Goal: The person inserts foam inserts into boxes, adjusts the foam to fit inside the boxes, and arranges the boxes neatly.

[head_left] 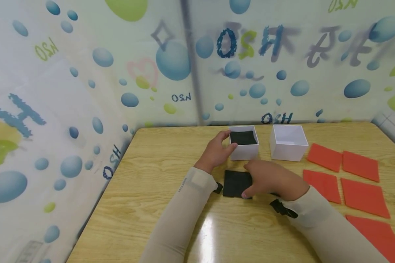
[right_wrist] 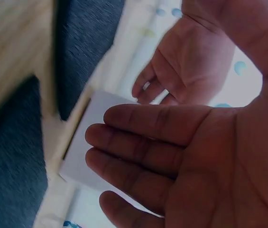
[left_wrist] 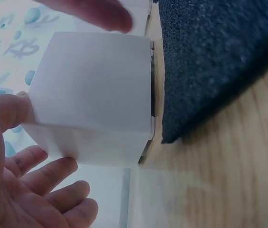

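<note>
My left hand (head_left: pixel 216 150) holds the left white box (head_left: pixel 244 152) at its rim, thumb on the near side. A black foam sheet (head_left: pixel 242 138) lies inside that box. Just in front, another black foam sheet (head_left: pixel 232 184) rests on the table. My right hand (head_left: pixel 271 179) hangs over its right part, and a further black piece (head_left: pixel 275 194) is mostly hidden below the hand. In the right wrist view the right hand's fingers (right_wrist: pixel 138 149) are straight, with nothing held. The left wrist view shows the box's side (left_wrist: pixel 96 85) beside the black foam (left_wrist: pixel 209 61).
A second white box (head_left: pixel 288 148) stands to the right, with no contents showing. Several red foam sheets (head_left: pixel 365 197) lie spread over the right of the wooden table (head_left: pixel 135 197). A patterned curtain (head_left: pixel 237 73) hangs behind the table's far edge.
</note>
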`<state>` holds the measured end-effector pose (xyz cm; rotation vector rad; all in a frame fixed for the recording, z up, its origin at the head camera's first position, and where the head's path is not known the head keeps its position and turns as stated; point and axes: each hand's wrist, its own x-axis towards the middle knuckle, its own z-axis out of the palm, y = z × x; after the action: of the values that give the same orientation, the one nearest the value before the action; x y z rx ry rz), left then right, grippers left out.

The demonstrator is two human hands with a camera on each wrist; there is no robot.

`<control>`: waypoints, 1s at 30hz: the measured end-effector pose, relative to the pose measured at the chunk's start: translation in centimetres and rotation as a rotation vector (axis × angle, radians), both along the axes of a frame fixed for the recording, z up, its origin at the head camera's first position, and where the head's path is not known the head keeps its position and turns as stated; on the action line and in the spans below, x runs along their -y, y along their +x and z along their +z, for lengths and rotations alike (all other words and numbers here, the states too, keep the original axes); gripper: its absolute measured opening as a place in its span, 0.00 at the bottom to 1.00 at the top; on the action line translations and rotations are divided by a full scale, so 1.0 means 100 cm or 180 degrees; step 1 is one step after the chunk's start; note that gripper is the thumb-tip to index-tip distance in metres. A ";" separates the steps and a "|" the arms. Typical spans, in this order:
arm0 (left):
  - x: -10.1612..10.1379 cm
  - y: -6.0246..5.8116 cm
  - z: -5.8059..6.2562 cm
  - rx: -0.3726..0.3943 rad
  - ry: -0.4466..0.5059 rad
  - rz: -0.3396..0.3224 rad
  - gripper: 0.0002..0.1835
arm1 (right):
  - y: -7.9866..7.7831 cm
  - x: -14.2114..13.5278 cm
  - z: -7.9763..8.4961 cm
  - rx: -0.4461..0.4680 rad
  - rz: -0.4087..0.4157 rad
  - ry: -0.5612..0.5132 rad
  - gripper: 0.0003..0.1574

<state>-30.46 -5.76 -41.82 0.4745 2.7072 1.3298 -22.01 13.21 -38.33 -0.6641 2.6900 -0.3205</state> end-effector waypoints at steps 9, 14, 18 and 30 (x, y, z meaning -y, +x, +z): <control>0.000 0.001 0.000 0.0014 0.0028 0.0000 0.35 | 0.003 0.009 -0.008 -0.0008 -0.0044 0.0180 0.55; 0.000 0.001 -0.001 0.0015 0.0033 -0.0003 0.35 | 0.004 0.011 -0.012 0.0006 -0.0039 0.0191 0.55; 0.000 0.001 -0.002 0.0022 0.0041 0.0005 0.35 | 0.004 0.013 -0.014 -0.0032 -0.0015 0.0233 0.55; 0.000 0.002 0.002 -0.0003 0.0052 -0.0036 0.34 | 0.006 0.013 -0.018 -0.0180 0.0101 0.0332 0.51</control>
<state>-30.25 -5.80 -41.61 0.4912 2.6923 1.3502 -21.43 11.90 -40.10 -0.6937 2.7246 -0.1544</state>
